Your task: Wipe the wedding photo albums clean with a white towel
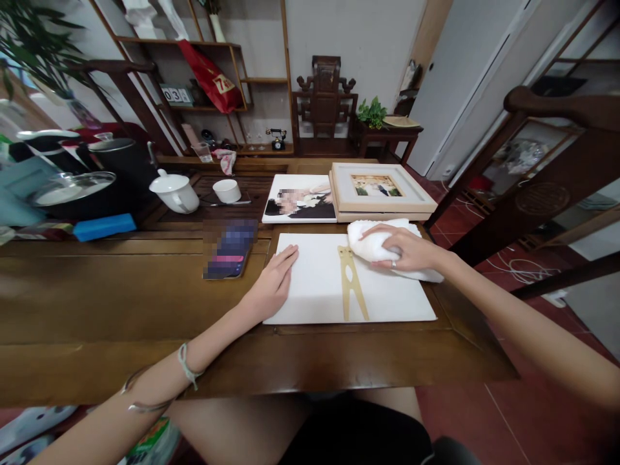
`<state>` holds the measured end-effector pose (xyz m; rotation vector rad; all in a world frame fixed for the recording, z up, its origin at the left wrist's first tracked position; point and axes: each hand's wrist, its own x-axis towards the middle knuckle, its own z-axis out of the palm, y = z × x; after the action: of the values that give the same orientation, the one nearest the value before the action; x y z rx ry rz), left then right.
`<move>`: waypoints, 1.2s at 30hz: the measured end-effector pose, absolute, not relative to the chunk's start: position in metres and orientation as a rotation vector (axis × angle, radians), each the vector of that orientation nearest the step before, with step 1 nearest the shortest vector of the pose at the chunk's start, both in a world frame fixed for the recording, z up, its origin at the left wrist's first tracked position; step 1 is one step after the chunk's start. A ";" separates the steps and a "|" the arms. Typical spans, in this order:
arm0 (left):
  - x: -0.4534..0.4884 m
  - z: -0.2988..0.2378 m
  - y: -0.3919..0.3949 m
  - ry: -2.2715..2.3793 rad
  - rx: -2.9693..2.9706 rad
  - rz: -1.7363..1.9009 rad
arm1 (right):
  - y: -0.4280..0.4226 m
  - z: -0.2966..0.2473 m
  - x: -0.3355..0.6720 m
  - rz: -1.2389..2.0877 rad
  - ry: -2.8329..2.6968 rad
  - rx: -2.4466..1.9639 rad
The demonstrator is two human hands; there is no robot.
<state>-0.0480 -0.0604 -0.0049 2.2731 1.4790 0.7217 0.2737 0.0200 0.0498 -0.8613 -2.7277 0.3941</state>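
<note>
A white rectangular board point(310, 290) lies flat on the wooden table, with a gold A-shaped stand leg point(347, 278) on its middle. My left hand point(276, 281) rests on the board's left edge, its fingers stretched out and holding nothing. At the upper right of the board, my right hand point(400, 248) grips a bunched white cloth point(371, 240). Part of the cloth spreads over the board's right edge and hides its corner. A ring shows on one finger of the right hand.
Behind the board lie a photo panel point(300, 200) and stacked framed pictures point(387, 187). A phone point(231, 248) is at the left. Farther back stand a lidded white cup point(175, 192), a small white bowl point(227, 190) and a dark pot point(121, 165). A chair point(527, 161) borders the right side.
</note>
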 end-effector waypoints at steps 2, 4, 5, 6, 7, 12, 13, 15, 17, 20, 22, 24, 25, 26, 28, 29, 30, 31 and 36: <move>-0.048 -0.004 -0.061 1.482 2.276 0.716 | 0.007 0.051 0.275 0.427 -2.745 -0.798; -0.048 -0.004 -0.061 1.485 2.278 0.712 | -0.013 0.054 0.277 0.456 -2.765 -0.736; -0.048 -0.004 -0.060 1.486 2.277 0.711 | -0.024 0.056 0.278 0.470 -2.778 -0.708; -0.048 -0.004 -0.060 1.487 2.275 0.711 | -0.037 0.058 0.278 0.485 -2.793 -0.684; -0.048 -0.005 -0.060 1.486 2.274 0.711 | -0.050 0.061 0.278 0.502 -2.811 -0.669; -0.048 -0.006 -0.060 1.475 2.276 0.731 | -0.096 0.073 0.276 0.565 -2.931 -0.694; -0.049 -0.006 -0.060 1.474 2.276 0.733 | -0.098 0.074 0.276 0.574 -2.942 -0.701; -0.049 -0.006 -0.061 1.473 2.275 0.732 | -0.091 0.073 0.275 0.581 -2.931 -0.714; -0.049 -0.006 -0.061 1.469 2.274 0.731 | -0.076 0.070 0.273 0.559 -2.888 -0.730; -0.049 -0.005 -0.061 1.459 2.272 0.731 | -0.044 0.060 0.268 0.475 -2.807 -0.756; -0.049 -0.005 -0.060 1.455 2.273 0.733 | -0.023 0.053 0.262 0.407 -2.756 -0.781; -0.049 -0.006 -0.060 1.453 2.273 0.738 | -0.007 0.047 0.255 0.330 -2.697 -0.832; -0.049 -0.006 -0.060 1.454 2.272 0.738 | -0.002 0.045 0.251 0.291 -2.666 -0.850; -0.050 -0.006 -0.059 1.455 2.271 0.736 | 0.001 0.044 0.247 0.256 -2.643 -0.852; -0.049 -0.007 -0.059 1.457 2.267 0.732 | -0.002 0.042 0.239 0.201 -2.632 -0.796; -0.049 -0.007 -0.060 1.459 2.265 0.732 | -0.007 0.042 0.235 0.178 -2.644 -0.744; -0.049 -0.007 -0.060 1.463 2.264 0.733 | -0.015 0.042 0.232 0.158 -2.666 -0.687; -0.049 -0.006 -0.060 1.467 2.263 0.736 | -0.025 0.043 0.229 0.142 -2.693 -0.638; -0.048 -0.007 -0.060 1.474 2.268 0.740 | -0.083 0.048 0.219 0.180 -2.879 -0.465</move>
<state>-0.0482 -0.0597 -0.0069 2.2684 1.4739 0.7400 0.2187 -0.0829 0.0480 -0.4652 -2.8793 0.1797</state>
